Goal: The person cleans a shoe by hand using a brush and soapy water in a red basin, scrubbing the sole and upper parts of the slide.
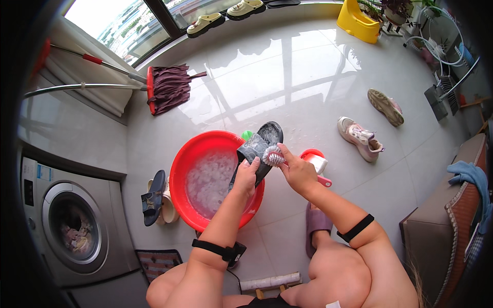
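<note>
My left hand [247,177] grips a dark slide sandal [270,133] by its side, over the right part of a red plastic basin [178,169]. Soap suds cover the sandal's strap and footbed. In my right hand [300,169] is a scrubbing brush [274,155] with white bristles, held against or very close to the sandal's edge near the strap. Foamy water [212,181] stands in the basin. Part of the sandal's lower end is hidden behind my left hand and wrist.
Beside the basin lie a dark slide sandal [154,196], pale clogs [168,208], a green ball [247,135] and a red dipper [312,152] with a white item. Sneakers [360,138] are at right, a mop [169,90] at upper left, a washing machine [73,223] at left.
</note>
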`<state>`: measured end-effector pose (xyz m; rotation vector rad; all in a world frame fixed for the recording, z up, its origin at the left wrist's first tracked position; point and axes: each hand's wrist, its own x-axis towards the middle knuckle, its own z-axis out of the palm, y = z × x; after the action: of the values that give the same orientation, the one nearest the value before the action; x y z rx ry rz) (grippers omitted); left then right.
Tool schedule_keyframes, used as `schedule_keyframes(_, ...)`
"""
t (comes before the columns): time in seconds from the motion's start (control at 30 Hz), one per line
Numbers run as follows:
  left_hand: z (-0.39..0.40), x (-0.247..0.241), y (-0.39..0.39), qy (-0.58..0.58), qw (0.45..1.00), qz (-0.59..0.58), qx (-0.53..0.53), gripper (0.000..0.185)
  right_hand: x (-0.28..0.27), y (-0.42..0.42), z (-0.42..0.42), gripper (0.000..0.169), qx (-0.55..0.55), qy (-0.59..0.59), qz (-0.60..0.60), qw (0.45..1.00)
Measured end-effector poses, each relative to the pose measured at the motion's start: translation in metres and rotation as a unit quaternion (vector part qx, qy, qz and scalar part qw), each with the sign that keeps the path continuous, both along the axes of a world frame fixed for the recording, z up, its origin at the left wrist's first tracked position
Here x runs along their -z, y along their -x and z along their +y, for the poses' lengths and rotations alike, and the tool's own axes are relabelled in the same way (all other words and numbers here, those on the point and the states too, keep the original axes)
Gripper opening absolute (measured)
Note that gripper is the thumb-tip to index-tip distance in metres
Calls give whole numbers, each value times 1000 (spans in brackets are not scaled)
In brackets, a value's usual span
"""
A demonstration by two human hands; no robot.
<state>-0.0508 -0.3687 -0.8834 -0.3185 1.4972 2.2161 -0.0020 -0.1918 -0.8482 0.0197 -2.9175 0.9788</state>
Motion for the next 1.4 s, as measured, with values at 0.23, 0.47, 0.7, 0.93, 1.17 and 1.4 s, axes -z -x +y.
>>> schedule_keyframes(0.23, 7, 3, 2, -117, 988, -53, -82, 31, 25, -9, -4, 49, -63, -30, 100, 993)
schedule_keyframes(0.47, 8, -3, -5, -111, 981, -120, -106, 29, 6, -5, -7, 49, -61, -24, 106, 992)
schedule_keyframes(0.7, 17, -9, -21, -39, 989, -55, -128, 29, -3, 22, 3, 46, 11, -69, 34, 997)
schedule_keyframes(0.93, 9, 13, -32, 24, 991, -64, -113, 23, 31, 10, -4, 51, -21, -84, 5, 996)
schedule_keyframes(1.17, 3, 28, -28, -8, 993, -91, -73, 25, 57, -3, -11, 49, -73, -91, 53, 992)
schedule_keyframes(1.4, -1, 28, -26, -29, 991, -111, -75, 26, 56, -7, -16, 47, -79, -71, 60, 993)
